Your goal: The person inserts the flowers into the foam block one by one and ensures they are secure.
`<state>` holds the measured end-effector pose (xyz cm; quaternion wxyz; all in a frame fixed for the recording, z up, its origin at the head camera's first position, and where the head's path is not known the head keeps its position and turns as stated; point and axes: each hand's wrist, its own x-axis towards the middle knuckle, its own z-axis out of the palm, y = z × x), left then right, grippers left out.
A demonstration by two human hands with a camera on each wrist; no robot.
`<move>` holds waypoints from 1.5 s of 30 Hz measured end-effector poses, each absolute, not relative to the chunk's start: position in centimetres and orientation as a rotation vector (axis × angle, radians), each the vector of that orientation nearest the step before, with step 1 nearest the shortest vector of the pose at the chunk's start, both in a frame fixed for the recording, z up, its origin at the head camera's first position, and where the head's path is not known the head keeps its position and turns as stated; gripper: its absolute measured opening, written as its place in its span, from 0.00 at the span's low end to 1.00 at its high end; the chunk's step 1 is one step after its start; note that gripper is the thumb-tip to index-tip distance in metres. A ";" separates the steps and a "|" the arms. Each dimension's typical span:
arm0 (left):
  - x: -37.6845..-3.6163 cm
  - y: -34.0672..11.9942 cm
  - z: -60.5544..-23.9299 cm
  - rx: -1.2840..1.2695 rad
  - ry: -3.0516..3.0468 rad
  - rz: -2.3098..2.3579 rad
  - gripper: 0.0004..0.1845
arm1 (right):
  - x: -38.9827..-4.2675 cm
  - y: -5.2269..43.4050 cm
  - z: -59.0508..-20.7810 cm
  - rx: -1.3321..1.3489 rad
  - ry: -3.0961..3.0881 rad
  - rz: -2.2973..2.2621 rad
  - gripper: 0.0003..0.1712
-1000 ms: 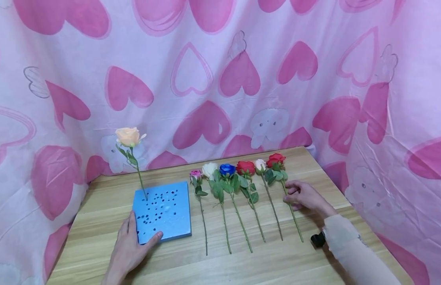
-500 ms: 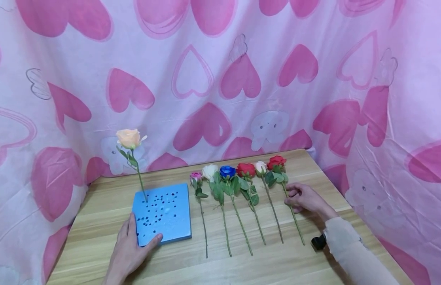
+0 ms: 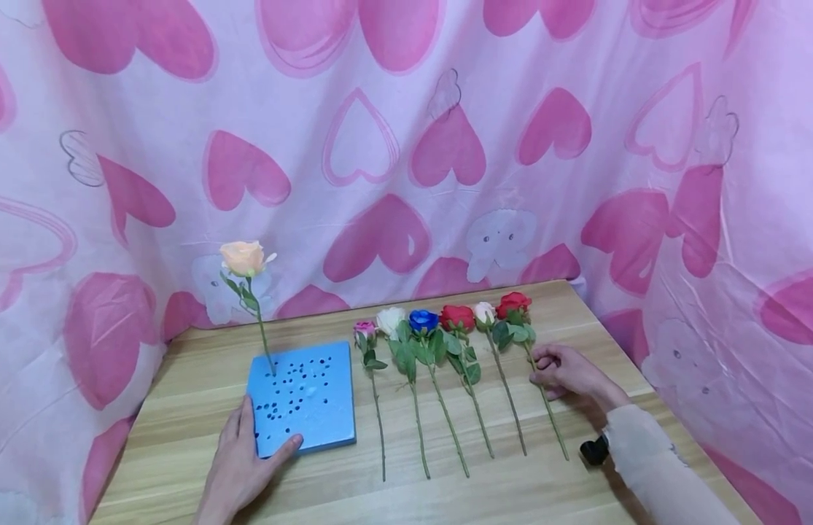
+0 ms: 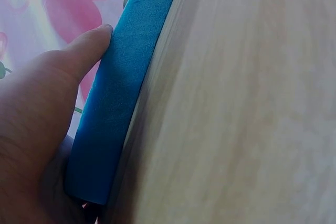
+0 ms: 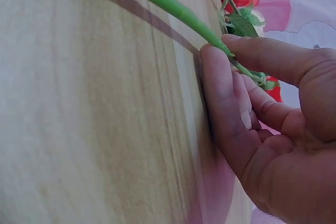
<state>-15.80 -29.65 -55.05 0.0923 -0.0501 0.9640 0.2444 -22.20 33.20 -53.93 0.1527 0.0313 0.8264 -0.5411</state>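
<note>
A blue foam block [image 3: 308, 394] full of small holes lies on the wooden table [image 3: 511, 488]. A peach rose [image 3: 243, 257] stands upright in its far-left corner. My left hand [image 3: 245, 459] rests against the block's near-left corner, fingers straight along the side. In the left wrist view my left hand's thumb [image 4: 79, 51] presses the foam's edge [image 4: 126, 77]. Several roses lie in a row to the right. My right hand [image 3: 563, 370] pinches the stem [image 5: 168, 4] of the rightmost red rose [image 3: 513, 303] between thumb and forefinger [image 5: 223, 45], low on the table.
Between block and right hand lie a small pink rose [image 3: 364, 329], a white one [image 3: 389, 319], a blue one [image 3: 423, 321], a red one [image 3: 456, 317] and a cream one [image 3: 484, 313]. A pink heart-print curtain [image 3: 406, 146] closes in the back and both sides.
Only the head view has shifted slightly. Both hands and all the flowers keep their places.
</note>
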 end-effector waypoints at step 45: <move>-15.6 -29.5 -55.4 -0.161 2.891 0.753 0.81 | -25.2 32.3 -46.2 -0.167 2.436 -1.855 0.27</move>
